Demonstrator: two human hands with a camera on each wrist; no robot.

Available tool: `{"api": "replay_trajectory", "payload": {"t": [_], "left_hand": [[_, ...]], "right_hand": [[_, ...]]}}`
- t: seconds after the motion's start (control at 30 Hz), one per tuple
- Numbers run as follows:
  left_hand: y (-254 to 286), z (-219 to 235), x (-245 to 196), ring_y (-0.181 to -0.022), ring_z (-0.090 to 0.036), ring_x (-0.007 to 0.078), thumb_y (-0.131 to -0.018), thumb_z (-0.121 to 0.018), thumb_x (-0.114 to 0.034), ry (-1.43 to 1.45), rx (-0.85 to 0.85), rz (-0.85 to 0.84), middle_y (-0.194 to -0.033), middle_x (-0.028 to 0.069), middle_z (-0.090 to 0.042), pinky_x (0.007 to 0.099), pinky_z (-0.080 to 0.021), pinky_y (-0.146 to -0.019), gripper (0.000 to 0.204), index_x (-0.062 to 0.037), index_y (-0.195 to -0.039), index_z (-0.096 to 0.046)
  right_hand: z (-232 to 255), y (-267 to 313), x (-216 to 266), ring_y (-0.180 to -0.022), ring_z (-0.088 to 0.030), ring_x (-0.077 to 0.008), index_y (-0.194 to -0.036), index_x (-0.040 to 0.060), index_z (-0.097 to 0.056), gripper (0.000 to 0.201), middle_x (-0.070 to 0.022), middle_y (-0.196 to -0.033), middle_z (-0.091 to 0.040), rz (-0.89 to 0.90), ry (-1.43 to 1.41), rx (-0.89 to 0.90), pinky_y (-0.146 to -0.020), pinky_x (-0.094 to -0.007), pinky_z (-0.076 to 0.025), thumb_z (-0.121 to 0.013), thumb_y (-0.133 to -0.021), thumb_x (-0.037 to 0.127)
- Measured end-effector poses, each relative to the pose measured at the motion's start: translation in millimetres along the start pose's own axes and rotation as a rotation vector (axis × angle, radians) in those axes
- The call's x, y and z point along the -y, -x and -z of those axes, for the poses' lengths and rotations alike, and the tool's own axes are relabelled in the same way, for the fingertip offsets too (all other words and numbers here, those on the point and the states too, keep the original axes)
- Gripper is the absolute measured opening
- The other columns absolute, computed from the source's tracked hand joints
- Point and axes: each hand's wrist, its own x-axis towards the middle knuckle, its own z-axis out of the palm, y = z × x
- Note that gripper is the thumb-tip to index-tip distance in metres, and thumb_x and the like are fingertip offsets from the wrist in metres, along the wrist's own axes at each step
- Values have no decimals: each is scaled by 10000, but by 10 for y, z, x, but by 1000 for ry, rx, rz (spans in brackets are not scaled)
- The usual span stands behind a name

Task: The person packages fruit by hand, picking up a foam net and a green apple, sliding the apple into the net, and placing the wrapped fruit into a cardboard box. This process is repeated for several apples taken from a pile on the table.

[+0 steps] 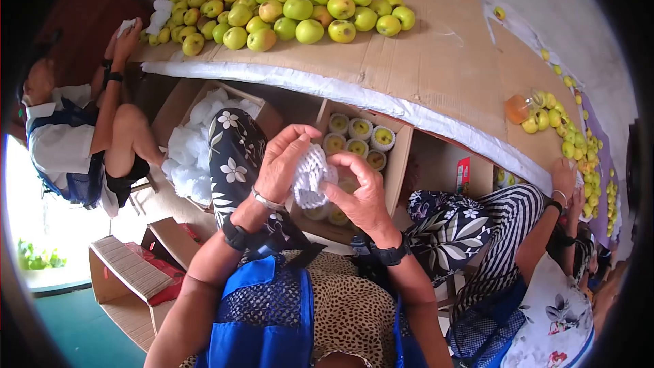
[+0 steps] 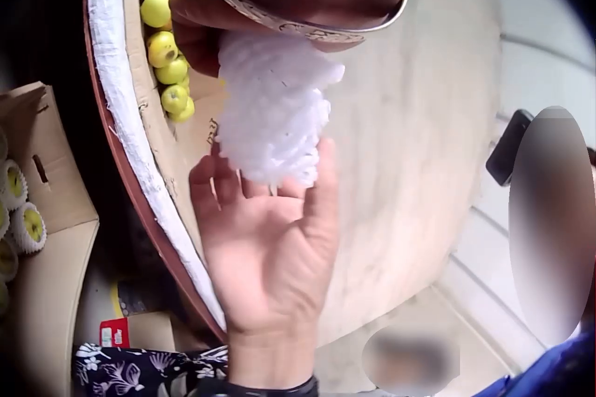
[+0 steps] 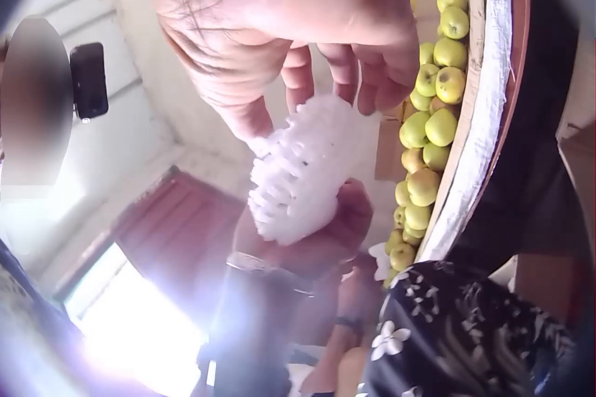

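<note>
A white foam fruit net [image 1: 311,177] is held up between both hands above the lap. My left hand [image 1: 278,163] grips it from the left, fingers curled over its top. On the other side, my right hand [image 1: 362,194] holds its edge between thumb and fingertips, the palm facing it in the left wrist view. The foam net [image 3: 300,174] looks rounded and bulging in the right wrist view; I cannot tell whether an apple is inside. Just beyond the hands stands a cardboard box [image 1: 403,163] with rows of netted apples [image 1: 357,129].
Loose green-yellow apples [image 1: 298,9] lie piled on the cardboard-covered table [image 1: 436,48]. A box of white foam nets [image 1: 197,140] stands at left. People sit on both sides, one with a hand [image 1: 126,41] raised at the left. An open carton [image 1: 126,279] is on the floor.
</note>
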Motion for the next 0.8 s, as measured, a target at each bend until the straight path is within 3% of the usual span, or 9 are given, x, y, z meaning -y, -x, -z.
{"api": "replay_trajectory", "payload": {"t": [0.07,0.23,0.3,0.4,0.53,0.6,0.63,0.73,0.8], "left_hand": [[20,78,90,-634,-530,43,-908,-452,-207,154,-38,45,-722,-28,-553,181,-423,-567,213,-43,-999,-552],[102,330,241,-693,-564,82,-902,-465,-284,198,22,193,-804,10,-581,207,-455,-620,280,-45,-1030,-537],[134,420,311,-779,-574,105,-886,-499,-320,241,59,216,-897,30,-585,234,-469,-693,320,-56,-1064,-516],[237,456,264,-931,-538,143,-788,-625,-252,-65,80,60,-1064,71,-534,258,-442,-803,448,-72,-1141,-416],[208,525,345,-1041,-490,177,-737,-572,-109,-38,-145,-142,-1202,115,-442,296,-399,-890,397,-55,-1095,-409],[172,593,422,-982,-493,134,-788,-553,-65,-29,-205,-215,-1103,74,-504,261,-412,-837,282,-48,-1052,-458],[177,598,433,-953,-507,123,-799,-537,-58,46,-199,-153,-1074,66,-524,253,-419,-821,251,-43,-1042,-475],[211,663,463,-871,-543,93,-832,-498,-46,185,-143,-7,-991,42,-575,231,-437,-775,191,-30,-1022,-516],[202,697,522,-824,-559,78,-852,-481,-50,174,-51,32,-940,27,-598,220,-447,-747,180,-26,-1023,-531]], "right_hand": [[-89,58,-99,-859,-606,-178,-979,9,-572,285,-109,-965,-606,-171,-109,-32,-722,-279,-479,-680,-730,98],[-197,-34,-139,-700,-610,-174,-868,-27,-580,165,-108,-760,-613,-86,46,59,-613,-279,-457,-581,-809,127],[-213,-165,-141,-675,-589,-162,-873,-35,-575,188,-105,-735,-605,-247,17,137,-603,-278,-447,-560,-823,146],[-311,-245,-267,-651,-531,-100,-890,-44,-570,229,-73,-695,-591,-291,-104,173,-592,-260,-425,-519,-859,177],[-523,-311,-343,-711,-512,-39,-974,-15,-567,191,-20,-792,-599,-310,-301,133,-620,-208,-425,-488,-886,135],[-601,-331,-354,-736,-514,-30,-1018,0,-555,187,-17,-838,-596,-333,-476,105,-634,-192,-428,-475,-892,112],[-609,-330,-349,-757,-529,-34,-1088,13,-515,213,-18,-866,-590,-362,-494,101,-649,-189,-441,-460,-894,82],[-647,-314,-383,-752,-550,-51,-1131,15,-481,247,-18,-850,-591,-550,-998,2,-648,-196,-455,-457,-889,62],[-618,-328,-413,-759,-570,-74,-1170,20,-455,288,-26,-844,-590,-562,-1042,19,-653,-209,-469,-458,-885,64]]}}
